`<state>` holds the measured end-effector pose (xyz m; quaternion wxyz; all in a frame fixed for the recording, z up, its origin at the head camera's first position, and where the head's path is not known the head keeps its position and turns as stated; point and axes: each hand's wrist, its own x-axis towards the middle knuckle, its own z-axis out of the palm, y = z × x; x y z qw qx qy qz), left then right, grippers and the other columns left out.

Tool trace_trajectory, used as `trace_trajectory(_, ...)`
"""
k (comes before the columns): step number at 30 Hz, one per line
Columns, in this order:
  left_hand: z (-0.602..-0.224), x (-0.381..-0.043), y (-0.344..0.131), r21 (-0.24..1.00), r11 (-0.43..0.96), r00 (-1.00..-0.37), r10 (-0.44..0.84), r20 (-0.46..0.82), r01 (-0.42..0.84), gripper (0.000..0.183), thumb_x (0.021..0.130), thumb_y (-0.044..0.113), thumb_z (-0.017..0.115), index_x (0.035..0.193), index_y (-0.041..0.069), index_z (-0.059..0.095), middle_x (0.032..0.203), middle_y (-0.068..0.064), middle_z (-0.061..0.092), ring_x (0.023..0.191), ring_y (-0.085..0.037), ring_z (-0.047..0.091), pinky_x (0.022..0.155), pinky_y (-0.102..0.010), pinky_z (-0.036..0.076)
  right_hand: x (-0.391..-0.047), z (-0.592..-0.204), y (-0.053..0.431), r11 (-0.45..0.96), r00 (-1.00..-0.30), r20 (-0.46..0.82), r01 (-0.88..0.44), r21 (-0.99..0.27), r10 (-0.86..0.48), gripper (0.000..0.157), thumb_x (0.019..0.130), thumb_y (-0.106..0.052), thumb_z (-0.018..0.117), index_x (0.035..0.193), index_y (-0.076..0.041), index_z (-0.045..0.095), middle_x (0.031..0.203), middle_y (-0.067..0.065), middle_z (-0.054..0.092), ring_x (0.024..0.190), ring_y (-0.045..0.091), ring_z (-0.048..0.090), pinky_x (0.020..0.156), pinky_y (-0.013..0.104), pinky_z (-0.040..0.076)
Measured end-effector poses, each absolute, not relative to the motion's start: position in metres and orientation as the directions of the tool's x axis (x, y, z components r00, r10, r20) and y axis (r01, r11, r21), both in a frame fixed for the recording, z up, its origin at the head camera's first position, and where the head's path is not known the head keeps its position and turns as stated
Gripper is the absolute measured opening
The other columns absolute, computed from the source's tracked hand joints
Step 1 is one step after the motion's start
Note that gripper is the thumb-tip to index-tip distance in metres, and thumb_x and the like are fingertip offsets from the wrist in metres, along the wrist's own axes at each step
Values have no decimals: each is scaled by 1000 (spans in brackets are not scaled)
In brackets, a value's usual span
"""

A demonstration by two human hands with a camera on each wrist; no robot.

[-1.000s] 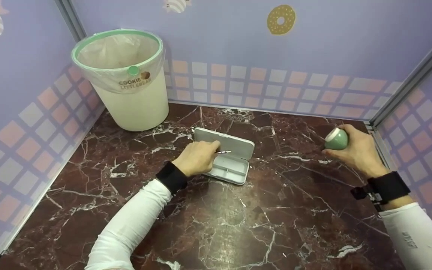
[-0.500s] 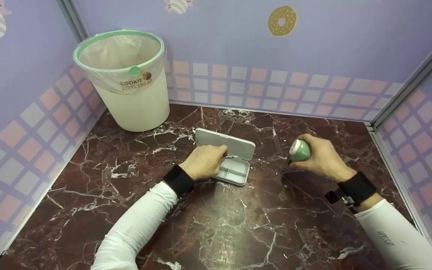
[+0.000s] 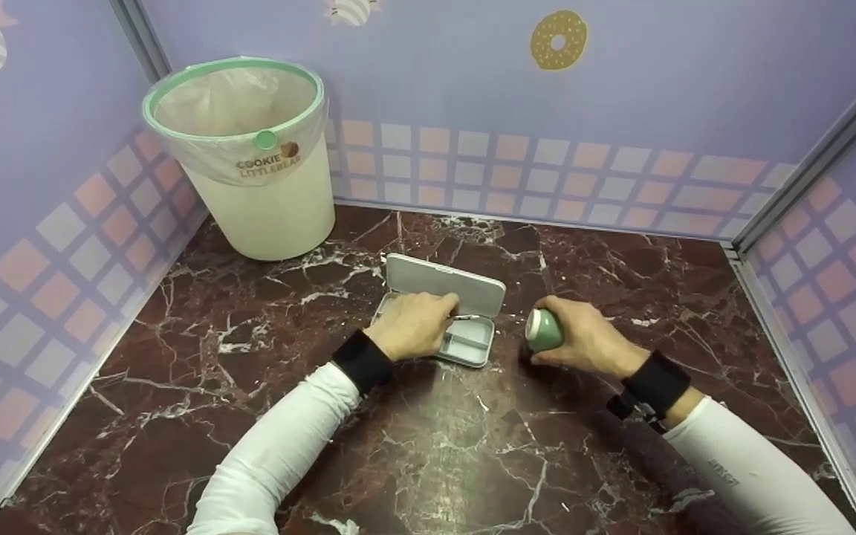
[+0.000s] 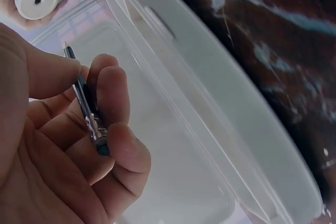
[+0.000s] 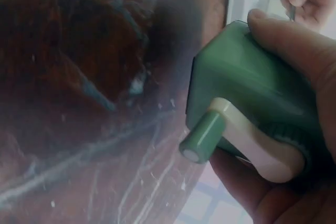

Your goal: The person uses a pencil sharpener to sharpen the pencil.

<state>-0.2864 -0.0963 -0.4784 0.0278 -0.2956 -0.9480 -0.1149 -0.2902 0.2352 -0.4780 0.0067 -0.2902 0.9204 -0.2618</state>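
Observation:
My left hand [image 3: 414, 325] pinches a short, dark pencil [image 4: 83, 94] between thumb and fingers, its pale tip pointing toward the sharpener. That hand is over a grey-white pencil case [image 3: 465, 348], whose lid [image 3: 446, 281] stands raised at the back and whose tray has compartments. In my right hand [image 3: 588, 338] is a green hand-crank pencil sharpener [image 5: 247, 72], held tilted with its white face and small hole toward the pencil. The sharpener's cream crank [image 5: 260, 148] has a green knob. Between pencil tip and sharpener a small gap shows. Part of the tray is hidden behind my left hand.
A cream bin [image 3: 272, 208] with a green rim and a clear liner stands at the back left. Purple checked panels [image 3: 651, 89] enclose the dark red marbled table [image 3: 428, 453] at the back and both sides.
My right hand has brought the sharpener left, from the right side of the table to beside the pencil case. My left hand has shifted slightly right with the pencil. The case has stayed put.

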Motion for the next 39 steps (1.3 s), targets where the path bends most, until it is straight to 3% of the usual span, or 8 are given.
trace_trajectory(17, -483, -286, -66, 178, 750, -771, 625, 121, 637, 6, 104, 12, 64, 110, 12, 65, 88, -9, 78, 78, -31, 78, 73, -47, 68, -288, -495, 232, 720, -844, 179, -527, -452, -505, 73, 70, -21, 106, 131, -7, 67, 122, 14, 80, 109, 36, 79, 98, 57, 66)
trace_trajectory(28, -485, -286, -51, 155, 779, -794, 595, 123, 608, 10, 99, 10, 70, 108, 11, 65, 87, -9, 77, 78, -32, 77, 71, -49, 67, -293, -492, 223, 723, -790, 181, -611, -322, -586, 79, 73, -25, 104, 137, -4, 63, 127, 19, 78, 109, 39, 78, 95, 57, 66)
trace_trajectory(35, -483, -291, -37, 169, 792, -810, 576, 112, 587, 12, 103, 14, 71, 113, 10, 67, 95, -13, 80, 85, -36, 80, 75, -50, 68, -295, -494, 223, 718, -781, 191, -622, -312, -594, 78, 74, -25, 104, 138, -4, 63, 128, 19, 77, 107, 38, 78, 93, 54, 67)
trace_trajectory(39, -483, -292, -32, 160, 796, -812, 574, 111, 584, 16, 99, 11, 73, 115, 10, 68, 96, -14, 81, 85, -36, 81, 75, -50, 69, -295, -493, 223, 717, -781, 187, -622, -314, -596, 79, 74, -25, 104, 138, -3, 63, 130, 20, 77, 108, 39, 78, 94, 54, 66)
